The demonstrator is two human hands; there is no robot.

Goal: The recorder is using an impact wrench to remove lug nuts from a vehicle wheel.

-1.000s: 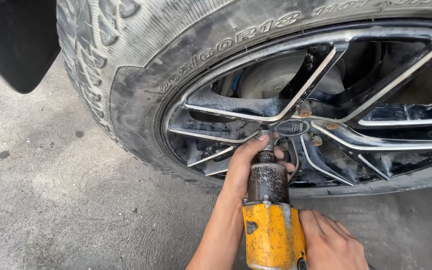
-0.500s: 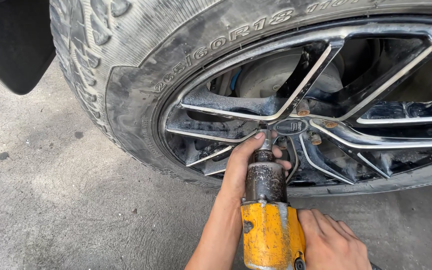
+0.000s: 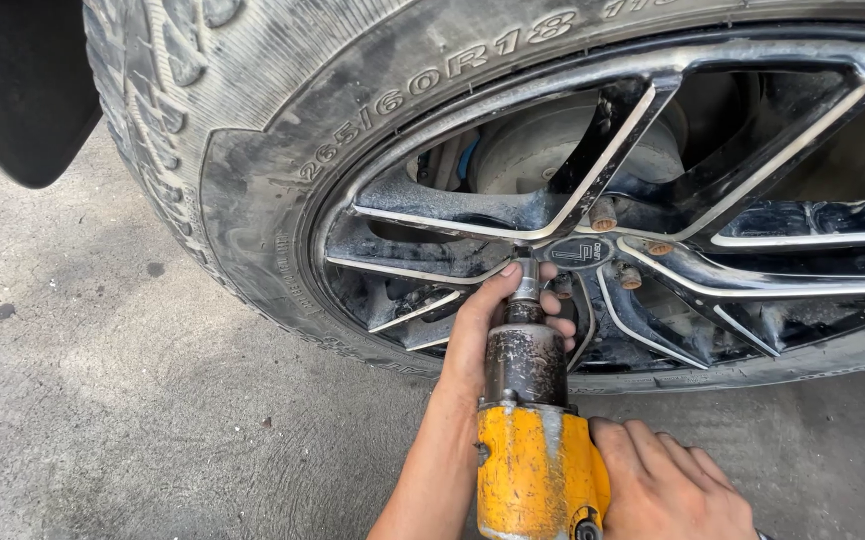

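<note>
A yellow impact wrench (image 3: 537, 465) with a worn dark metal nose points at the hub of a dark alloy wheel (image 3: 642, 230). Its socket (image 3: 524, 283) sits against the wheel just left of the centre cap (image 3: 580, 252). My left hand (image 3: 497, 325) wraps around the socket and the wrench's nose. My right hand (image 3: 667, 485) grips the yellow body from the right, at the bottom of the view. Rusty lug nuts (image 3: 604, 214) show around the centre cap.
The dusty tyre (image 3: 252, 150) fills the upper half of the view. A black mud flap (image 3: 17, 90) hangs at top left. Grey concrete ground (image 3: 132, 400) spreads below and left. A brake disc (image 3: 542, 145) shows behind the spokes.
The view has shifted slightly, so the wheel sits a bit further left. Both hands keep the same hold on the wrench at the hub.
</note>
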